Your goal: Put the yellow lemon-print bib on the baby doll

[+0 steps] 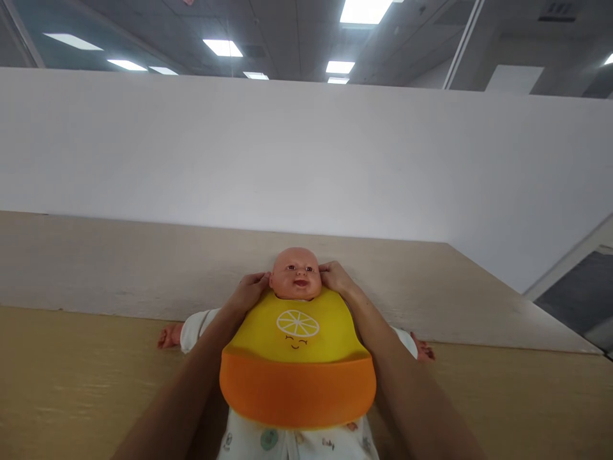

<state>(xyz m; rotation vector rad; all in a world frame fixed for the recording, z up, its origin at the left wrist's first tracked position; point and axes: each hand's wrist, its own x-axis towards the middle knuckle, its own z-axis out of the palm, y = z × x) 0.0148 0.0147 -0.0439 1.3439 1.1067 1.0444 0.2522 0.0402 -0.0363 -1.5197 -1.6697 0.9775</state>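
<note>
Forearms (191, 383), orange-pocketed bib (297, 364), doll (282, 442) lying lengthwise — head (294, 265) pointing away

Backed by a plain white wall (306, 153), topped with glass (507, 38), roofed by a grey ceiling (280, 38) set with bright rectangular lights (366, 11); spread below with a pale wood-grained surface (105, 262), meeting yellower wood (71, 377) in front

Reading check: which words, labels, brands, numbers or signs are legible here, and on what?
"Baby": small lettering on the doll's white outfit, below the bib.
Other small prints on the outfit: too small to make out.
The bib: citrus slice and smiling face, no lettering visible.
</note>
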